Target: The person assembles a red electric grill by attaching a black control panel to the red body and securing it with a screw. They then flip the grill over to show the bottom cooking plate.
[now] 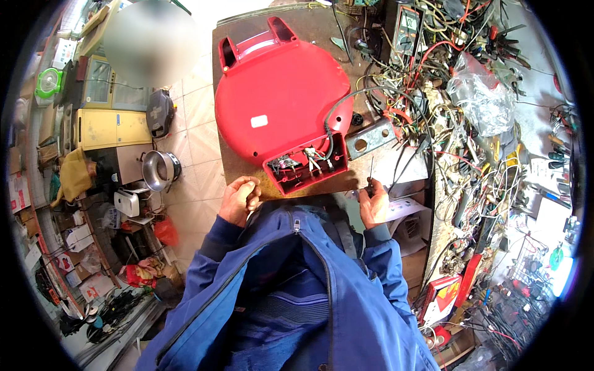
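Observation:
A round red appliance with two raised lugs at its far end lies on the brown worktable. On its near side, an uncovered wiring box shows white and dark wires and connectors, with a black cord running out to the right. My left hand is beside the table's near edge, left of the box, its fingers curled; whatever they may pinch is too small to make out. In my right hand, right of the box, is a thin screwdriver, shaft pointing away from me. A metal plate with holes lies beyond it.
A tangle of cables covers the right side, with a multimeter and a clear plastic bag among it. Left, on the tiled floor, stands a steel pot near a yellow cabinet. A person, blurred, appears upper left.

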A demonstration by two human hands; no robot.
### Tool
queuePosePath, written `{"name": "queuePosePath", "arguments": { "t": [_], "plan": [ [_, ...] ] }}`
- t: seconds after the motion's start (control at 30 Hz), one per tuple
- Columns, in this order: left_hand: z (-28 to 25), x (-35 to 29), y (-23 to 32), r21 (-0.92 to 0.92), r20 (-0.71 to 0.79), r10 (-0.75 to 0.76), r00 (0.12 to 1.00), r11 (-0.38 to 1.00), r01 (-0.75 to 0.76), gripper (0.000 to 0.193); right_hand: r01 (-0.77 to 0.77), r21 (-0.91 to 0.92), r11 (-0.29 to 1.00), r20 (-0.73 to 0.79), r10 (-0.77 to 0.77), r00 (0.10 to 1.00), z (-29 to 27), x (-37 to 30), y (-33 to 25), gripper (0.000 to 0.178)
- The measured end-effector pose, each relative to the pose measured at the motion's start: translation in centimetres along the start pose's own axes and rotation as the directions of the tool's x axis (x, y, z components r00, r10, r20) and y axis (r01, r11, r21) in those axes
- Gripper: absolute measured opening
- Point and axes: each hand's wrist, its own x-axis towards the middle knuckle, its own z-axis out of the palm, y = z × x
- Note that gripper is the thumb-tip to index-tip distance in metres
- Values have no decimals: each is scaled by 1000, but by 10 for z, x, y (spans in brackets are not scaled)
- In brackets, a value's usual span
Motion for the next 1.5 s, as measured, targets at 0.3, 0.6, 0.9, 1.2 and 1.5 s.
{"name": "queuePosePath", "arguments": {
  "t": [0.3,0.6,0.9,1.2,1.5],
  "plan": [
    [5,10,3,10,-66,23,998,1000,-22,17,179,-134,975,-45,-187,981,-48,112,0,37],
    [18,19,-8,-61,-271,91,958,992,-111,23,395,-399,828,-25,-441,897,-72,197,-13,34],
    [19,15,-29,-215,-388,80,918,961,-175,20,419,-377,826,109,-410,906,-77,209,-34,48],
    [34,5,-19,-170,-308,22,951,982,-77,16,415,-332,847,37,-428,903,-79,204,-13,37],
    [94,9,36,662,-43,668,743,576,-479,9,186,-104,977,2,-187,982,-58,131,-2,29]
  ]
}}
